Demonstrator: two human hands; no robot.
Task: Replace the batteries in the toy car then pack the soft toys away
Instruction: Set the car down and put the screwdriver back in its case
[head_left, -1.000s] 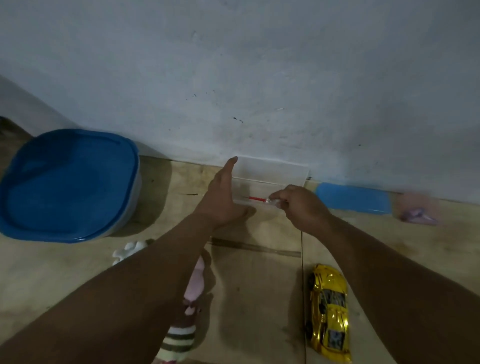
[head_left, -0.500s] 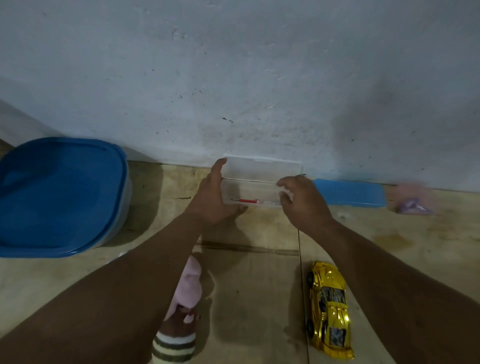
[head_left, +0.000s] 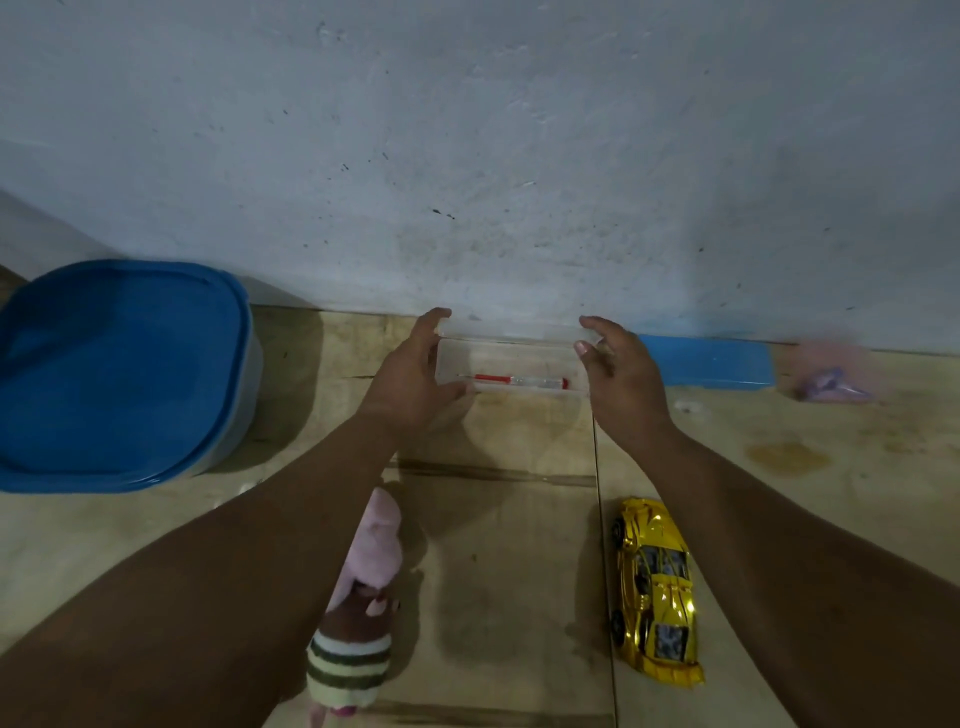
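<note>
A clear plastic box (head_left: 511, 364) stands on the floor against the wall, its hinged lid raised. Inside lies a small screwdriver (head_left: 514, 382) with a red and clear handle. My left hand (head_left: 410, 384) grips the box's left end, fingers over the lid edge, thumb at the front corner. At the right end, the fingers of my right hand (head_left: 623, 384) curl on the lid. The gold toy car (head_left: 655, 592) sits on the floor below my right forearm. A pink soft toy (head_left: 363, 587) with a striped part lies partly hidden under my left forearm.
A large tub with a blue lid (head_left: 119, 374) stands at the left by the wall. A flat blue box (head_left: 706, 361) lies along the wall right of the clear box, and a blurred pink and purple item (head_left: 831, 384) lies beyond it.
My right hand put the screwdriver into the clear box and let go of it. Both hands then moved onto the ends of the raised lid.
</note>
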